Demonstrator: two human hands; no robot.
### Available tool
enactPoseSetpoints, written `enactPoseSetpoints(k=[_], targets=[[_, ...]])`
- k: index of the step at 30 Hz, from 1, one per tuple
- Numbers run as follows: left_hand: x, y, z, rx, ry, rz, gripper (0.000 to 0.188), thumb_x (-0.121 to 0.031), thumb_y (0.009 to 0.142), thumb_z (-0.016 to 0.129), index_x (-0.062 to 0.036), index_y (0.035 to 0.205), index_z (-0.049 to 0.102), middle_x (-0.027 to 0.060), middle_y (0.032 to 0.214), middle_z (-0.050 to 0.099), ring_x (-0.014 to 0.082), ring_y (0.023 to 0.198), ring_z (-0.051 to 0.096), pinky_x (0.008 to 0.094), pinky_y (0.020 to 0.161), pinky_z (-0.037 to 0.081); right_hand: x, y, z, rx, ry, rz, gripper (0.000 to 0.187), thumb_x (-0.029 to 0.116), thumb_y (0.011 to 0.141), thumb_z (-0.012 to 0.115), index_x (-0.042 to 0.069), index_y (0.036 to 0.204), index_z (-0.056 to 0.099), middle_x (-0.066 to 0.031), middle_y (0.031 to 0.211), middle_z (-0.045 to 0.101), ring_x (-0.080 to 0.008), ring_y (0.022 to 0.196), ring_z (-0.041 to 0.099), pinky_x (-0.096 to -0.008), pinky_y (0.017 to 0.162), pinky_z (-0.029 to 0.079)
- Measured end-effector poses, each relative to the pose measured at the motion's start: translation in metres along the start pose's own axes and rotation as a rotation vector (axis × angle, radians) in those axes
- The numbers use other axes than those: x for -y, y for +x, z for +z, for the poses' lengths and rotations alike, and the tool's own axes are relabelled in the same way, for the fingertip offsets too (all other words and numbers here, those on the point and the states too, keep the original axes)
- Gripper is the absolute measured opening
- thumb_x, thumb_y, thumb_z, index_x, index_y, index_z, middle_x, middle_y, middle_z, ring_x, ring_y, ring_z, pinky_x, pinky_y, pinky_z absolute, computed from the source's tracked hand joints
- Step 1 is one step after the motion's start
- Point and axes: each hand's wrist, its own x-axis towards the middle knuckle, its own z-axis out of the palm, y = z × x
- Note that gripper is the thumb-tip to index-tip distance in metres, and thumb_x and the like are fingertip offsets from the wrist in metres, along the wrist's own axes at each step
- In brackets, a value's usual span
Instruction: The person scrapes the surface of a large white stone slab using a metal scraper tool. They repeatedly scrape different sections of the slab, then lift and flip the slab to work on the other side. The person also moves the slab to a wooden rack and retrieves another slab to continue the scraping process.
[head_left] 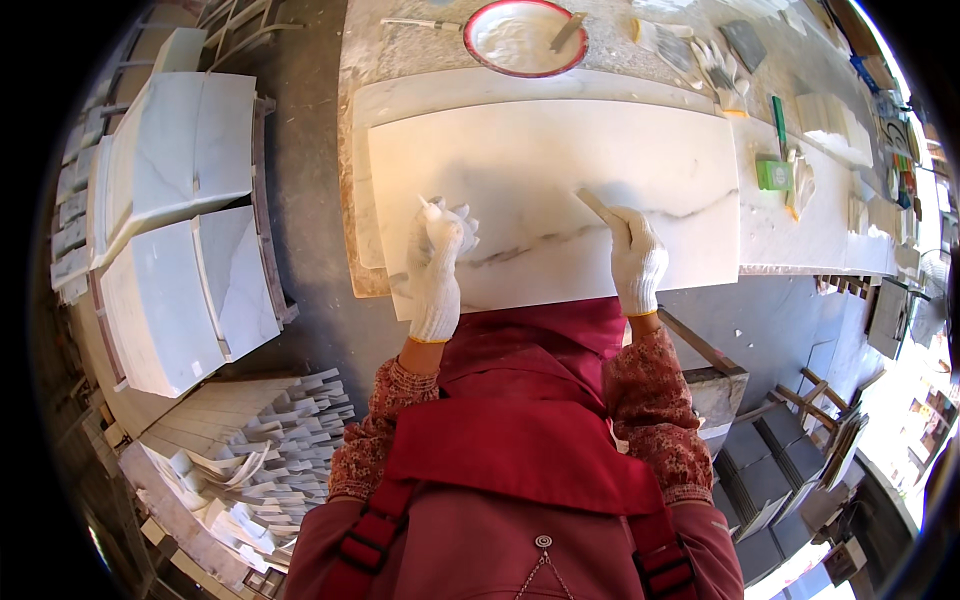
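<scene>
A white marble slab (550,150) with grey veins lies flat before me on the worktable. My right hand (637,260), in a white knit glove, grips a thin flat scraper (596,204) whose tip points up and left over the slab. Over the slab's left part is my left hand (437,262), gloved too, with its fingers curled. Something small and white pokes out at its top; I cannot make out whether it is an object or a glove tip.
Beyond the slab, a red-rimmed bowl (525,68) holds white paste and a spatula (567,32). Spare gloves (718,72), a green box (773,175) and white tiles (835,128) sit at the right. Stacked slabs (165,290) stand left; cut strips (285,430) lie lower left.
</scene>
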Motion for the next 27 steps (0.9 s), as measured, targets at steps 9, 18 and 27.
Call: enactPoseSetpoints(k=[9, 18, 27], targets=[[0.008, 0.010, 0.005, 0.055, 0.278, 0.046, 0.046, -0.011, 0.099, 0.060, 0.0000, 0.142, 0.045, 0.0148, 0.127, 0.062, 0.0212, 0.112, 0.063, 0.0343, 0.097, 0.051, -0.008, 0.008, 0.006, 0.160, 0.134, 0.225, 0.015, 0.026, 0.092, 0.067, 0.013, 0.099, 0.071, -0.0104, 0.085, 0.071, -0.0292, 0.071, 0.066, -0.0368, 0.067, 0.052], [0.041, 0.031, 0.020, 0.210, 1.009, 0.649, 0.040, -0.009, 0.085, 0.075, -0.0033, 0.124, 0.063, 0.0092, 0.117, 0.071, 0.0296, 0.103, 0.067, 0.0377, 0.089, 0.052, 0.010, 0.036, 0.035, 0.298, -0.283, 0.348, 0.028, 0.037, 0.090, 0.065, 0.014, 0.104, 0.064, -0.0141, 0.087, 0.071, -0.0381, 0.083, 0.068, -0.0480, 0.074, 0.050], [0.045, 0.040, 0.055, 0.201, 1.321, 0.805, 0.035, -0.017, 0.081, 0.075, -0.0177, 0.115, 0.068, -0.0004, 0.100, 0.072, 0.0243, 0.081, 0.065, 0.0374, 0.073, 0.053, -0.010, 0.029, 0.030, 0.023, 0.162, 0.317, 0.021, 0.023, 0.094, 0.063, 0.005, 0.104, 0.064, -0.0112, 0.084, 0.069, -0.0241, 0.069, 0.063, -0.0369, 0.067, 0.049]])
